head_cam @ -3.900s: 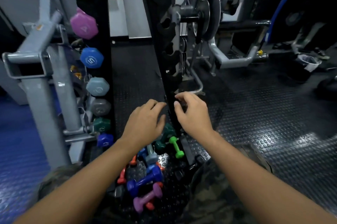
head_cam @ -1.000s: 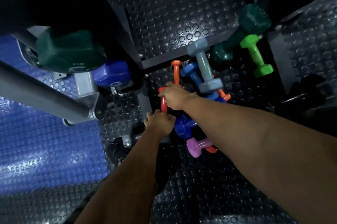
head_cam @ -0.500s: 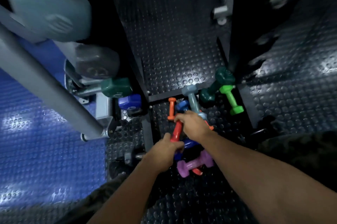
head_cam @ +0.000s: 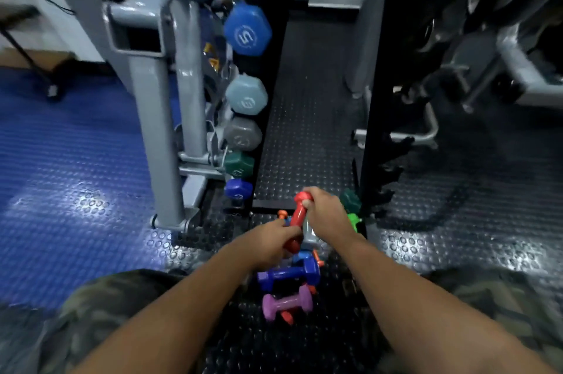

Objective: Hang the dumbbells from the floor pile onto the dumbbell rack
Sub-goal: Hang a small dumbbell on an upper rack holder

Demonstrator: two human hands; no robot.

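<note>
Red dumbbell (head_cam: 298,223) is gripped by both hands, fingers curled: left hand (head_cam: 268,241) low, right hand (head_cam: 324,209) at top. It is held clear of the floor pile (head_cam: 289,285), likely for the dumbbell rack (head_cam: 274,75).

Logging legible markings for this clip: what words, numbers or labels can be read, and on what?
"5": on the end face of the blue dumbbell hung on the dumbbell rack.
Light blue dumbbell: a circled mark, too blurred to read.
Grey dumbbell, dark green dumbbell: markings too blurred.
Red dumbbell in both hands: none visible.
</note>
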